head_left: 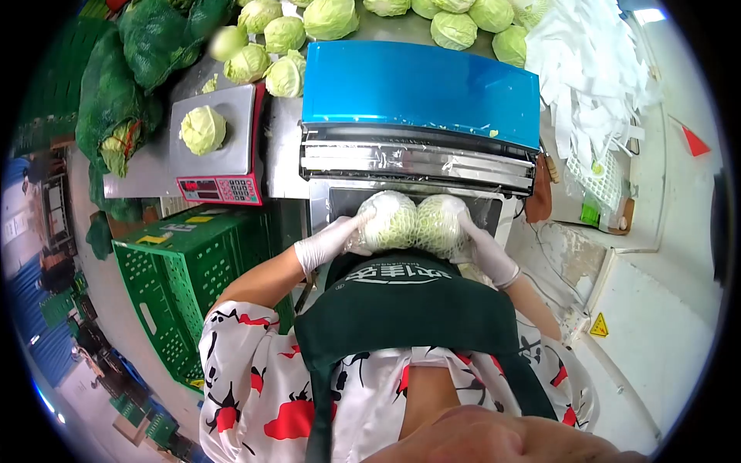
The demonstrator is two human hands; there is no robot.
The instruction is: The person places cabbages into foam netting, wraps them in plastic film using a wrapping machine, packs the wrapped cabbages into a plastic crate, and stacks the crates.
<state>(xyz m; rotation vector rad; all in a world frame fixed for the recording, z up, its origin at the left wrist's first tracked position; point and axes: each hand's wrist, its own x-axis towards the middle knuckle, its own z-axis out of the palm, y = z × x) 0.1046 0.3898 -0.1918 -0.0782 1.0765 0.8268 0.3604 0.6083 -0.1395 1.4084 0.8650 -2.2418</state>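
Note:
Two pale green cabbages in white mesh netting sit side by side, touching, at the near edge of the wrapping machine, just in front of the dark apron. My left hand (337,241), in a white glove, holds the left cabbage (388,222) from its left side. On the right, my gloved right hand (486,251) grips the outer side of the right cabbage (441,224). Clear film seems to cover both cabbages. Directly beyond them is the machine (421,158) with metal rollers and a blue cover (421,85).
A bare cabbage (203,130) rests on a red scale (220,189) at the left. More cabbages (284,35) lie behind the machine. Green mesh sacks (116,100) are at far left, above a green crate (166,270). White netting (587,69) hangs at the right.

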